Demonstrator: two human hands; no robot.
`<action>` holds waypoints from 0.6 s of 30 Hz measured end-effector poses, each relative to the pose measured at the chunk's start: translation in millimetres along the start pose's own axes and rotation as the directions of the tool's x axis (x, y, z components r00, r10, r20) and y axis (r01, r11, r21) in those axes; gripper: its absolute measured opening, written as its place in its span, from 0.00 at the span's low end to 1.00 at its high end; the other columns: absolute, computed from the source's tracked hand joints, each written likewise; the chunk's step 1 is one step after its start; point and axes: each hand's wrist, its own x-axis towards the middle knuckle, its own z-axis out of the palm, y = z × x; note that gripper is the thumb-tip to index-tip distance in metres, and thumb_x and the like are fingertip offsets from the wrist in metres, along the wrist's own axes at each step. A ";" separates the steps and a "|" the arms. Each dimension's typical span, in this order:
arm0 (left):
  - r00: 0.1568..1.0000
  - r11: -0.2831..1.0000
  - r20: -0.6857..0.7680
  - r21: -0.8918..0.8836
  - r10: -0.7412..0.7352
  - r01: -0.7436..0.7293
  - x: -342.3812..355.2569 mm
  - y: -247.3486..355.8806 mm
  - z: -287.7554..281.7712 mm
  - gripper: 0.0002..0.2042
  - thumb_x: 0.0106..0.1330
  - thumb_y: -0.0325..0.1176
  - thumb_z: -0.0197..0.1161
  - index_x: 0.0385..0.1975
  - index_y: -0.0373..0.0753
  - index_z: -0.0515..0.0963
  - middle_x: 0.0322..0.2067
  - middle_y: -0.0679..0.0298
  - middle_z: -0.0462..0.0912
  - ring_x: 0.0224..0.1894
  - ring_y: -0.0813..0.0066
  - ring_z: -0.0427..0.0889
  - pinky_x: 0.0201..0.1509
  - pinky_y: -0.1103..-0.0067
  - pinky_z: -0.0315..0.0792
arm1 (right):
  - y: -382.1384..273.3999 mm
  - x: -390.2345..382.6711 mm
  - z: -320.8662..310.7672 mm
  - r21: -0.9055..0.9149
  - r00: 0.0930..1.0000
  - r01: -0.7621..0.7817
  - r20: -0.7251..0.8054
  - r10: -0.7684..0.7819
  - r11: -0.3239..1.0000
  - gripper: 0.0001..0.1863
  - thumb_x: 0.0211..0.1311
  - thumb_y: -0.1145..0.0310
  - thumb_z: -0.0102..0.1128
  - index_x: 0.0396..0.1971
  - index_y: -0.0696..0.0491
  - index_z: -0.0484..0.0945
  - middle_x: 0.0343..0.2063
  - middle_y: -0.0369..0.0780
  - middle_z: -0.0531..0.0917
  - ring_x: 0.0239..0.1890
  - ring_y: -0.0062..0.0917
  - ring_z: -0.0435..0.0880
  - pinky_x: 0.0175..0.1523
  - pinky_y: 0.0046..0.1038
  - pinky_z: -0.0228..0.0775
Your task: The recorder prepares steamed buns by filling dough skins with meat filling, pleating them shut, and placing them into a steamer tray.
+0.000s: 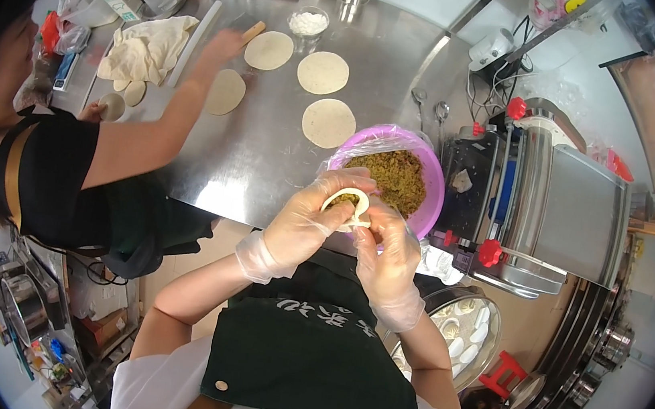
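Both of my hands wear clear plastic gloves. My left hand (303, 210) cups a half-closed stuffed bun (359, 204), its thumb over the greenish-brown filling. From the other side, my right hand (389, 248) pinches the edge of the bun's dough, fingers closed on it. Just beyond my hands stands a pink-purple bowl (435, 186) of crumbly greenish-brown filling (392, 175), with plastic film over part of its rim. Flat dough rounds lie on the steel table (269, 145), the nearest dough round (329, 123) left of the bowl.
At the left, a co-worker's hand (226, 43) grips a wooden rolling pin (254, 32). A glass bowl of flour (308, 23) stands farther back. Two spoons (441, 111) lie beyond the filling. A roller machine (526, 195) stands right. Below my right arm sits a round tray of white buns (477, 333).
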 end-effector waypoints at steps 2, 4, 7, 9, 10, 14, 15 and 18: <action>1.000 0.999 -0.016 0.040 0.024 -0.023 -1.4 -3.8 -0.5 0.17 0.71 0.24 0.51 0.59 0.35 0.72 0.63 0.57 0.67 0.64 0.68 0.69 0.66 0.74 0.65 | -9.2 4.9 -3.0 -0.015 0.999 -0.043 0.033 0.043 0.999 0.16 0.57 0.79 0.64 0.46 0.58 0.75 0.26 0.44 0.81 0.22 0.35 0.83 0.24 0.33 0.71; 0.998 0.995 -0.024 0.082 0.050 -0.048 -1.2 -3.8 -1.5 0.17 0.71 0.23 0.50 0.59 0.35 0.72 0.63 0.57 0.67 0.64 0.68 0.69 0.66 0.73 0.65 | -10.0 7.4 -4.1 -0.035 0.994 -0.085 0.060 0.087 0.996 0.14 0.59 0.79 0.63 0.45 0.58 0.75 0.26 0.44 0.81 0.22 0.35 0.83 0.23 0.33 0.71; 0.999 0.985 0.024 0.164 0.048 -0.051 -0.1 2.8 -6.6 0.16 0.71 0.25 0.51 0.57 0.36 0.74 0.63 0.55 0.67 0.64 0.65 0.70 0.66 0.72 0.66 | -3.6 8.2 -5.3 -0.192 0.974 0.225 0.059 -0.218 0.955 0.15 0.59 0.79 0.63 0.46 0.57 0.74 0.24 0.43 0.81 0.21 0.35 0.83 0.24 0.33 0.71; 0.991 0.954 0.122 0.284 0.059 -0.092 2.1 6.1 -11.6 0.19 0.70 0.20 0.48 0.60 0.37 0.71 0.64 0.55 0.66 0.66 0.65 0.67 0.68 0.72 0.62 | -5.2 6.6 -6.2 -0.256 0.964 0.258 0.137 -0.229 0.932 0.15 0.59 0.79 0.63 0.46 0.58 0.75 0.23 0.42 0.81 0.21 0.36 0.82 0.24 0.33 0.71; 0.991 0.954 0.124 0.284 0.060 -0.093 2.7 5.3 -13.2 0.19 0.70 0.20 0.48 0.60 0.37 0.71 0.64 0.55 0.66 0.66 0.65 0.67 0.68 0.72 0.62 | -4.2 5.7 -5.2 -0.257 0.964 0.258 0.137 -0.229 0.931 0.15 0.59 0.79 0.63 0.46 0.58 0.75 0.23 0.42 0.81 0.21 0.36 0.82 0.24 0.33 0.71; 0.983 0.931 0.173 0.347 0.056 -0.115 6.5 5.7 -12.7 0.17 0.70 0.23 0.51 0.58 0.36 0.73 0.61 0.54 0.70 0.64 0.62 0.69 0.66 0.71 0.65 | -10.4 3.2 -1.6 -0.140 0.997 0.065 0.046 -0.059 0.988 0.15 0.57 0.80 0.65 0.44 0.58 0.76 0.23 0.43 0.81 0.20 0.36 0.82 0.24 0.32 0.72; 0.983 0.922 0.176 0.369 0.057 -0.119 7.2 6.8 -11.5 0.15 0.69 0.27 0.54 0.55 0.35 0.75 0.57 0.54 0.75 0.64 0.60 0.70 0.64 0.70 0.67 | -13.5 2.9 -2.0 -0.130 0.997 -0.047 0.056 0.054 0.990 0.15 0.56 0.80 0.66 0.43 0.58 0.76 0.23 0.44 0.82 0.20 0.36 0.82 0.24 0.32 0.72; 0.946 0.770 0.160 0.551 0.282 -0.322 10.6 1.1 -11.0 0.16 0.70 0.29 0.56 0.56 0.34 0.74 0.52 0.57 0.78 0.60 0.65 0.74 0.61 0.72 0.69 | -8.7 -0.2 -1.8 -0.141 0.999 0.039 -0.012 -0.041 0.989 0.16 0.55 0.81 0.67 0.43 0.58 0.77 0.24 0.45 0.83 0.20 0.34 0.83 0.25 0.31 0.72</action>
